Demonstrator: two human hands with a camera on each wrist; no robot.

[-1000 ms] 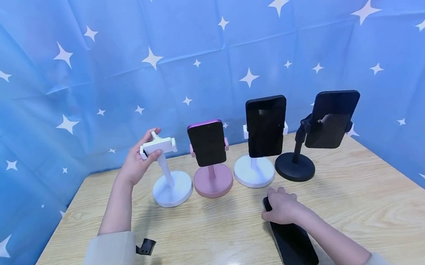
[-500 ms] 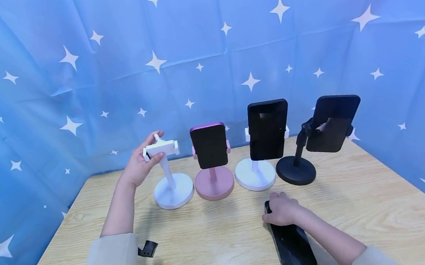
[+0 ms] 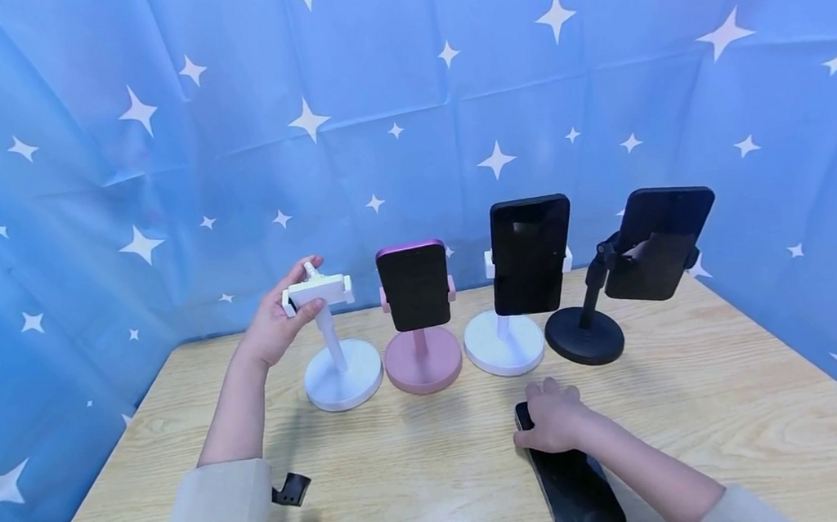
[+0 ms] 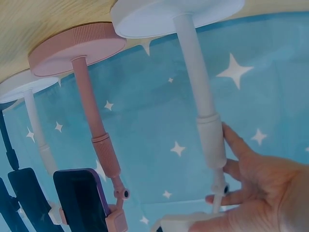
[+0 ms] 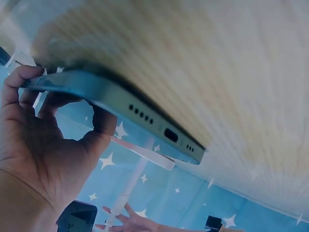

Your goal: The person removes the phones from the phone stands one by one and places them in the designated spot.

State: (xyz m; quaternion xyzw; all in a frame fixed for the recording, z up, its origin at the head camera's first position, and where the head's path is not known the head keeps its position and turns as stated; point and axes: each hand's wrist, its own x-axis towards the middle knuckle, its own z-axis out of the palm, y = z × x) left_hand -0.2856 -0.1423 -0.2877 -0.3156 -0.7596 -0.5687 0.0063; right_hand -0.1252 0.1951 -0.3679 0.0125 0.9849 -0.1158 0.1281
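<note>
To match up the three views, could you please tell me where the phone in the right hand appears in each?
Head: the phone is right of centre, near the bottom edge, under the right hand.
Left wrist: it is not in this picture.
Right wrist: phone left of centre, large, seen end-on.
Landmark in all three: the left hand.

In the head view, the left forearm (image 3: pixel 235 415) slants toward one o'clock; the left hand (image 3: pixel 279 315), near nine, grips with thumb (image 3: pixel 309 310) opposing spread fingers (image 4: pixel 235 139). The right forearm (image 3: pixel 644 464) slants toward ten; the right hand (image 3: pixel 555 420), palm down near five, grips with bent fingers and thumb.
</note>
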